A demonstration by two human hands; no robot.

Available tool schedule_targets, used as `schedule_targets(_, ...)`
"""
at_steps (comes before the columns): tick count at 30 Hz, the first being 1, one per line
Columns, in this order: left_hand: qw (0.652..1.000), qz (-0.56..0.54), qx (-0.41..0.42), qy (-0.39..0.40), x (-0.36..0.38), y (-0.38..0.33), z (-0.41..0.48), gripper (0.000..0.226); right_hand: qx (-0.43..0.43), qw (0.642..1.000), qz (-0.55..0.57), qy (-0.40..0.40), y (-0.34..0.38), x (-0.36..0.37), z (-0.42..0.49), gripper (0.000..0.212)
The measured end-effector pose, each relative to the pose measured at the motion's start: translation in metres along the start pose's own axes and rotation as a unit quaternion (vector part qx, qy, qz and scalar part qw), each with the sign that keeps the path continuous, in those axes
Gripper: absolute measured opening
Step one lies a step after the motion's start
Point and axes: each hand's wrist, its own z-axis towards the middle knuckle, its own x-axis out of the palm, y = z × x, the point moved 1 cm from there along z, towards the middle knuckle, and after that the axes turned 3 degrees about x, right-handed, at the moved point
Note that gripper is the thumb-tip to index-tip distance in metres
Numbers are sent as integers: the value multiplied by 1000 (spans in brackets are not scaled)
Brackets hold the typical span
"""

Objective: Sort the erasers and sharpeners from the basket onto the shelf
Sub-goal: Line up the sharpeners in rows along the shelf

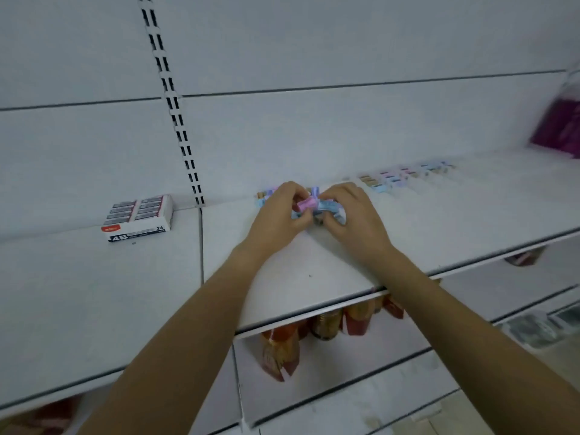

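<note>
Gripping: your left hand (pixel 279 215) and right hand (pixel 356 222) each curled their fingers round one bunch of small pastel pieces (pixel 329 208), held between them low over the shelf (pixel 314 277). They were too blurred to tell erasers from sharpeners.
Pink piece: a pink piece (pixel 306 204) sat on top of the bunch, against your left fingertips.
Row on the shelf: a row of pastel pieces (pixel 405 178) lay near the back wall, right of your hands and apart from them.
Behind your left hand: a few more pieces (pixel 265 194) lay at the back of the shelf, partly hidden.
Box: a cardboard box (pixel 139 218) sat on the left shelf section, well apart from your hands. Open on top, it held two columns of wrapped erasers; its front read "4B" and "24".
Bag: a purple bag (pixel 558 124) stood at the far right, blurred, so you could not tell its contents.
Lower shelf: red and gold packets (pixel 279 353) stood below the shelf's front edge.
</note>
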Motion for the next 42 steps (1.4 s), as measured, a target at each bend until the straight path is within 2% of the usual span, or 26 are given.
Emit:
schedule_targets(2, 999, 11, 37, 4, 2, -3, -6, 12, -4, 999, 16, -45, 5, -8, -8, 38)
schedule_targets(6, 997, 6, 73, 16, -1, -9, -12, 26, 35, 990, 104, -89, 11, -23, -27, 14)
schedule_targets(7, 997, -16, 76, 16, -1, -14, -12, 23, 45, 987, 129, -89, 12, -27, -32, 16)
schedule_targets(9, 994, -90, 58, 16, 2, -30, -13, 15, 53, 981, 165, -82, 9, -37, -42, 23)
schedule_targets(12, 986, -164, 22, 24, 16, -51, -15, 32, 48, 983, 163, -73, -3, -53, -55, 28)
schedule_targets(15, 981, -188, 5, 56, 39, -68, -16, 35, 37, 985, 146, -80, -23, -72, -66, 26)
schedule_targets(21, 985, -158, -15, 64, 97, -102, 0, 29, 46, 984, 149, -81, -82, -116, -81, 33)
schedule_targets(27, 999, 5, 29, 37, 155, -139, 23, 26, 60, 993, 100, -28, -156, -159, -88, 38)
schedule_targets(30, 998, 53, 26, 14, 169, -147, 31, 22, 60, 993, 101, 2, -188, -171, -88, 33)
schedule_targets(37, 995, 72, -36, -57, 176, -140, 64, 16, 5, 994, 112, -2, -232, -184, -59, 29)
schedule_targets(42, 993, 91, -49, -54, 178, -130, 96, 13, 16, 993, 115, 7, -246, -191, -28, 21)
